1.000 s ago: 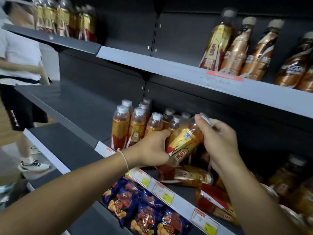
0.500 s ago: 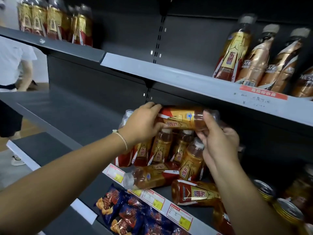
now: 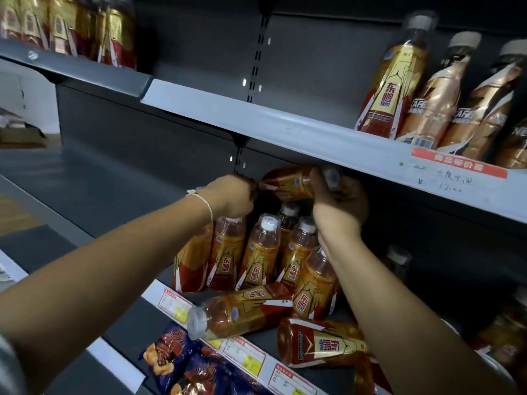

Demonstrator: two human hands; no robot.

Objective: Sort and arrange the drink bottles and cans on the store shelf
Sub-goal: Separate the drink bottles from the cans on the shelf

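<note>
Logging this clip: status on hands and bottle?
Left hand and right hand grip one bottle sideways above the standing bottles. Two fallen bottles lie at the shelf edge.

Amber drink bottle (image 3: pixel 293 182), gold-red label, held horizontal above upright bottles (image 3: pixel 259 252); two more bottles (image 3: pixel 242 312) lie toppled at shelf front.
</note>
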